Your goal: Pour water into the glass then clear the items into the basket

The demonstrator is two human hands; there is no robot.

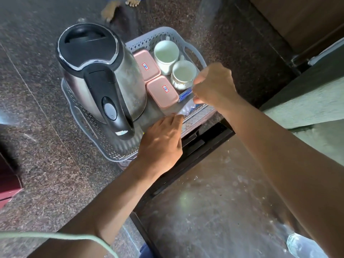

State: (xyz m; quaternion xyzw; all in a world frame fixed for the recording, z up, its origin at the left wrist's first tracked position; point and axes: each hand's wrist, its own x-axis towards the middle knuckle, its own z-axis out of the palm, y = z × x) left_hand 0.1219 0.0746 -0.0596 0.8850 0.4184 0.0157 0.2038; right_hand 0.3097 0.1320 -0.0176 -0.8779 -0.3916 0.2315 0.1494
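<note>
Head view is showing both hands over the near right corner of the grey basket (163, 32), which is already carrying the kettle (96, 75), two pink boxes (162, 91) and two white cups (183, 74). The right hand (214, 84) is pinching a blue sachet (185, 94) in a closed grip, its long axis running near-left to far-right. The left hand (162, 140), just nearer, is touching a clear wrapper (186, 109) with its fingertips; its grip is hidden. No glass is showing.
</note>
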